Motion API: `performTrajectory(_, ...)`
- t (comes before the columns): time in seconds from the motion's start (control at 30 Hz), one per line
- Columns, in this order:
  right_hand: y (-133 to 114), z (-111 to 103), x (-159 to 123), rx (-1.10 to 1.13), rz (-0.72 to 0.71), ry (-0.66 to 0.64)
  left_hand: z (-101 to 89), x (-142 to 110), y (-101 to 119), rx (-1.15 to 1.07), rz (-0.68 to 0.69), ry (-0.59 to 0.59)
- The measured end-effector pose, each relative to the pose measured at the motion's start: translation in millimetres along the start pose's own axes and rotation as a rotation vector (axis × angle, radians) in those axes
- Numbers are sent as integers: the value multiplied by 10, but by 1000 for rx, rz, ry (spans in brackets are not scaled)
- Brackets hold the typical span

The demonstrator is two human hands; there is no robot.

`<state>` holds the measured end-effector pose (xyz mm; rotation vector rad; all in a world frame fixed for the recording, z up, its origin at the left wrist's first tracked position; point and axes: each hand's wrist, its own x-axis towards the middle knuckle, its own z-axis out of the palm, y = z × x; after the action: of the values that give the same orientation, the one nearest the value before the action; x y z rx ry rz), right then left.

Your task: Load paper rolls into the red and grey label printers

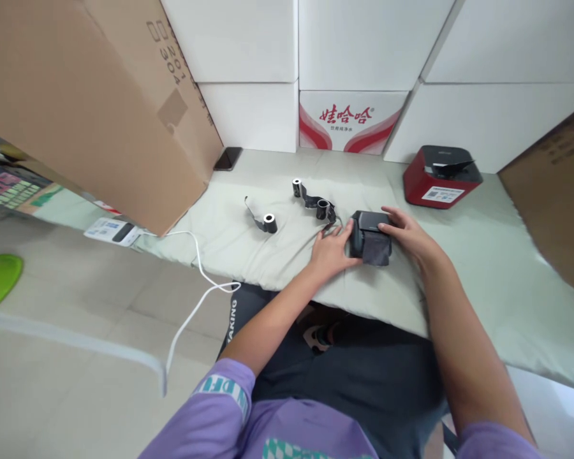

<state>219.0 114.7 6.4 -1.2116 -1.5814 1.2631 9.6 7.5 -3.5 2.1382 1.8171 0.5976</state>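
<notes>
Table [488, 287]: pale green cloth, lying beneath both sets of fingers.
Brown carton [105, 95]: well left of the left fingers; printed "201" and "304", each with a tick-box.
Trousers [377, 363]: nearer the body than the fingers; "AKING" legible down the leg on the left.
White box [354, 124]: beyond the fingers; red "娃哈哈" with ®, smaller "饮用纯净水" below.
Red box [442, 177]: beyond and right of the right fingers; white label, print too small to read.
Printer [373, 223]: between the hands, dark strip [377, 248] hanging over its near side; marking on top unreadable.
Left hand [332, 252]: fingers spread, index on printer's left end, thumb at its near edge.
Right hand [409, 236]: gripping printer's right end, thumb on top, fingers at far corner.
Phone [228, 159]: beyond and left of the left fingers.
Rolls [270, 223]: three, black with white cores, left of and beyond the left fingertips; black strips trailing.
</notes>
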Motion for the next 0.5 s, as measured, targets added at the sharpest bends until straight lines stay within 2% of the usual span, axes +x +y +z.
performTrajectory(0.13,29,13,21,2,2,12,-23,-15,16,15,72,-4)
performTrajectory(0.33,71,24,21,-15,-52,28,-79,-4,48,52,44,-16)
performTrajectory(0.5,90,118,-148,16,-43,197,-25,-57,74,61,113,29)
